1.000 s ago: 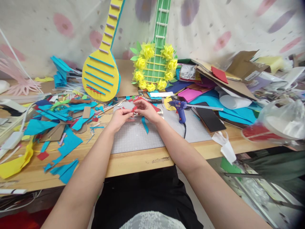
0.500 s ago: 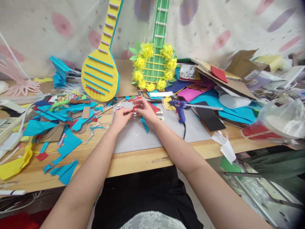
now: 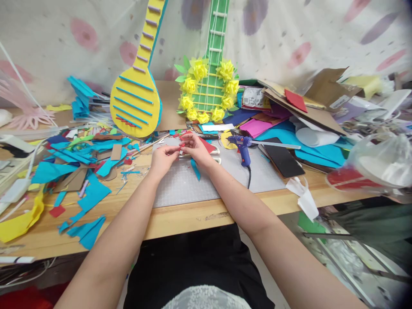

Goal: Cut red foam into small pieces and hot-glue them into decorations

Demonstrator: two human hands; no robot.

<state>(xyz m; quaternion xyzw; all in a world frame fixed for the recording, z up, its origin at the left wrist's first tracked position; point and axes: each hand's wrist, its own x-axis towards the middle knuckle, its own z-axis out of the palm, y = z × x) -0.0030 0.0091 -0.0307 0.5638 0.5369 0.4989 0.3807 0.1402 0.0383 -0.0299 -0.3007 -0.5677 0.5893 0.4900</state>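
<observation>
My left hand and my right hand meet above the grey cutting mat. Their fingertips pinch a small red piece, which looks like rolled or folded paper; fingers cover most of it. Behind my right hand lies a larger red sheet. A white-rimmed object, perhaps scissor handles, pokes out beside that wrist. Just below the hands is a blue strip. To the right, a blue glue gun with a clear glue stick rests on the mat.
A yellow paper lute and a green one with yellow flowers stand at the back. Blue scraps litter the left. On the right are a phone, stacked paper and cardboard, and a red-and-white tub.
Both hands stay in nearly the same place, with only slight finger movement around the red piece. Everything else looks unchanged.
</observation>
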